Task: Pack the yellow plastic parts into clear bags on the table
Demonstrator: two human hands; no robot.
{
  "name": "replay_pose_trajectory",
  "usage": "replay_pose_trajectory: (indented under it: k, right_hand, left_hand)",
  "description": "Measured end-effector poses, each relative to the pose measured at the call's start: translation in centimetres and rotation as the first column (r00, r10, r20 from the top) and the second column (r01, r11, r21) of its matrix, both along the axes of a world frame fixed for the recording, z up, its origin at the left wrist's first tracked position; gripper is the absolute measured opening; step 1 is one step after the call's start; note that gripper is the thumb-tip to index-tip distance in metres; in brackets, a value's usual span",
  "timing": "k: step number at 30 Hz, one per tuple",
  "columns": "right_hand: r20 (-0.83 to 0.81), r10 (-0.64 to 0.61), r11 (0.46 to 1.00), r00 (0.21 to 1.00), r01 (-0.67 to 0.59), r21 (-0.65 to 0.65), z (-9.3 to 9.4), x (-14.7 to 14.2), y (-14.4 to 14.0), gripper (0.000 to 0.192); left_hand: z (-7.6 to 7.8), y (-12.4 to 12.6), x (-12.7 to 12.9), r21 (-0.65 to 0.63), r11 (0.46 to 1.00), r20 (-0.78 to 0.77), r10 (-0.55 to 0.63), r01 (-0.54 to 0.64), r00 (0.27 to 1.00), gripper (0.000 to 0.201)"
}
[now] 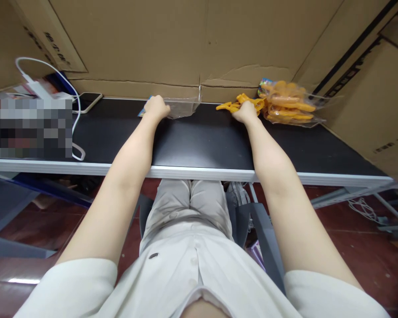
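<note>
Near the back of the black table, my left hand (155, 108) is closed on a clear plastic bag (184, 107). The bag lies flat to the right of the hand, and a bit of blue printing shows at its left end. My right hand (246, 112) grips yellow-orange plastic clips (230, 106); fingers and palm hide part of them. Right beside that hand, more clips of the same colour fill stacked clear bags (288, 104) with a colourful printed label at the left. My fingertips are mostly hidden on both sides.
Cardboard panels (179, 44) wall in the back and the right side of the table (202, 145). A phone (88, 101) lies at the back left, near a white cable (76, 90) and a blurred-out patch. A chair armrest (265, 234) is below the table edge.
</note>
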State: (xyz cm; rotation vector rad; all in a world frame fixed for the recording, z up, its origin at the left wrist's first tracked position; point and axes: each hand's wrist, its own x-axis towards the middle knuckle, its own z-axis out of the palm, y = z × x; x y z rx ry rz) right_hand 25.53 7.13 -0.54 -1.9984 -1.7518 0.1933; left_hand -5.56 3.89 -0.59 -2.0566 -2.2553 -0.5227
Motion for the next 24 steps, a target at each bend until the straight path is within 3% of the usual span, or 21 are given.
replay_pose_trajectory:
  k: [3, 10, 17, 24]
  right_hand:
    - [-0.047, 0.053, 0.995, 0.997, -0.049, 0.082, -0.5, 0.4, 1.4, 0.035]
    - [-0.146, 0.374, 0.879, 0.916, -0.300, 0.371, -1.5, -0.7, 3.8, 0.049]
    - [-0.254, 0.560, 0.826, 0.788, -0.512, 0.234, -2.0, -3.7, 1.5, 0.050]
    - [-0.259, 0.542, 0.838, 0.799, -0.535, 0.105, -2.0, -2.1, 1.7, 0.041]
  left_hand:
    - [0.2, -0.5, 0.7, -0.040, 0.989, 0.070, 0.142, -0.140, 0.987, 0.063]
    - [0.1, -0.8, 2.2, -0.070, 0.991, 0.002, 0.116, -0.116, 0.993, 0.061]
    - [0.5, -1.4, 2.5, -0.110, 0.982, -0.033, 0.151, -0.154, 0.988, 0.058]
    - [0.4, -1.0, 2.3, -0.104, 0.973, -0.044, 0.204, -0.208, 0.978, 0.063]
